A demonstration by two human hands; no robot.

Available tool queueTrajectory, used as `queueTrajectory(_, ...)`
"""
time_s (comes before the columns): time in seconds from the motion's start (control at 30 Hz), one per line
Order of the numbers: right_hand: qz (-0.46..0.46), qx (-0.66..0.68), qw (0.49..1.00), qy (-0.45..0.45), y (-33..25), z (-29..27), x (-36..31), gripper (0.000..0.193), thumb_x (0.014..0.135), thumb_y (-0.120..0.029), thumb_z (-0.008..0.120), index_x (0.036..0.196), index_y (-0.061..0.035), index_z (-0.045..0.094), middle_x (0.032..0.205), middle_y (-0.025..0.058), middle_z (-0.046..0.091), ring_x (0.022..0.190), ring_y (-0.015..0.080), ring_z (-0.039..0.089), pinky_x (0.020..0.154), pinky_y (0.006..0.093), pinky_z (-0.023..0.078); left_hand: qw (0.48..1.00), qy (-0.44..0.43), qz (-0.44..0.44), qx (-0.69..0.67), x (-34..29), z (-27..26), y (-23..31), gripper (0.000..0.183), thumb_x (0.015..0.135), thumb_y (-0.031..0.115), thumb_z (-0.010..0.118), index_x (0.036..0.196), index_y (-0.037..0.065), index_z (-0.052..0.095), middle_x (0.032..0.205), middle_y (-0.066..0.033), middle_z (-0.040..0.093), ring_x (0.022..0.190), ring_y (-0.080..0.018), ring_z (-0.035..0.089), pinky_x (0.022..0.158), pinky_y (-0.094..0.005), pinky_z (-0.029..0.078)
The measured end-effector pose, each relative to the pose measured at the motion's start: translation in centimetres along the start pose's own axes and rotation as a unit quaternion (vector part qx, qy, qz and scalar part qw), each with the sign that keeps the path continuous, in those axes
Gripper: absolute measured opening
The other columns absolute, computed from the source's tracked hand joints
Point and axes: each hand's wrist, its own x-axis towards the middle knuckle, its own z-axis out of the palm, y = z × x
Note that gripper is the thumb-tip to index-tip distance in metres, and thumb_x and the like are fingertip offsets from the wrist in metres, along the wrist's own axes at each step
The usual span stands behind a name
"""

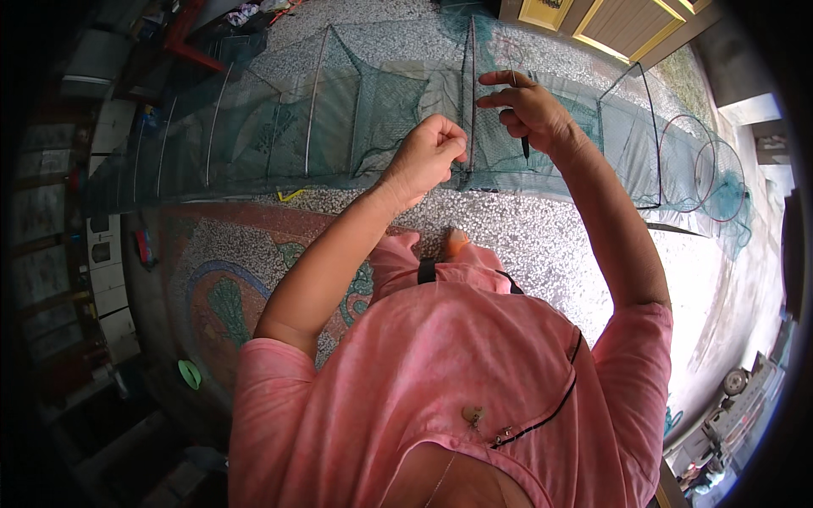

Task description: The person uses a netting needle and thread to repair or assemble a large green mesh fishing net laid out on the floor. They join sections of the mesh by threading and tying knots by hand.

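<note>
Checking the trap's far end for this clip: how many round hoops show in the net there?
2 round hoops: one just past the last rectangular frame, the other right of it, overlapping. More may be hidden in bunched netting.

Net trap point(373, 110): fine green mesh, soft, matt, half see-through, stretched over thin metal wire frames point(315, 93), dull grey to dark. Tool point(525, 148) in right hand point(529, 106): dark, slim, looks plastic. Floor point(525, 237): speckled terrazzo, stone chips, rough-looking grain, inlaid coloured pattern. Shirt point(457, 364): pink cloth, matt, mottled.
</note>
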Motion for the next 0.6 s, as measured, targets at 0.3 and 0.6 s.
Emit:
queueTrajectory(0.3, -0.221, -0.238, 0.946, 0.005, -0.5, -2.2, -5.7, 0.028, 0.091, -0.021, 0.045, 0.111, -0.0018, 0.047, 0.088, 0.0111, 0.064, 0.086, 0.016, 0.059, 0.068, 0.026, 0.048, 0.996, -0.026, -0.005, -0.09, -0.5, -0.5, -0.1, 0.012, 0.09, 0.016, 0.053, 0.096, 0.006, 0.05, 0.079, -0.0023, 0.054, 0.06, -0.0028, 0.039, 0.049, -0.018, 0.032)
queueTrajectory(0.6, -0.365, -0.518, 0.762, 0.132, 2.2, -0.7, -8.4, 0.003, 0.08, -0.012, 0.062, 0.082, -0.0108, 0.063, 0.081, 0.0009, 0.058, 0.081, 0.0223, 0.055, 0.067, 0.0329, 0.049, 0.99, -0.082, 0.013, -0.117, -0.5, -1.7, 0.9, 0.019, 0.096, 0.019, 0.044, 0.089, 0.003, 0.053, 0.08, -0.0037, 0.054, 0.059, -0.0039, 0.036, 0.055, -0.0202, 0.035)
